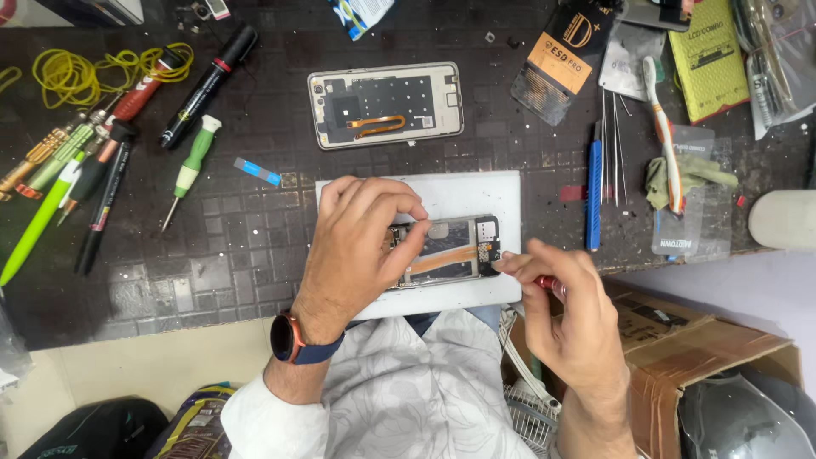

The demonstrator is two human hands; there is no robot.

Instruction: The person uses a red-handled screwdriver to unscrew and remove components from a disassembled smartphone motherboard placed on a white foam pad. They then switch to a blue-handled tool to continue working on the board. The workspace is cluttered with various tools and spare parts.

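Note:
An opened phone point(450, 251) lies with its inner boards and an orange flex cable showing, on a white slab point(463, 200) at the near edge of the dark work mat. My left hand point(361, 242) rests over the phone's left half and pins it down with thumb and forefinger. My right hand point(565, 306) grips a small red-handled screwdriver point(546, 282); its tip meets the phone's right end. A watch sits on my left wrist.
A detached phone back cover point(387, 104) lies beyond the slab. Screwdrivers, pens and yellow bands point(110, 64) crowd the left. A blue tool point(594, 194), tweezers, a toothbrush point(663, 127) and packets sit right. A cardboard box point(680, 348) stands below the right edge.

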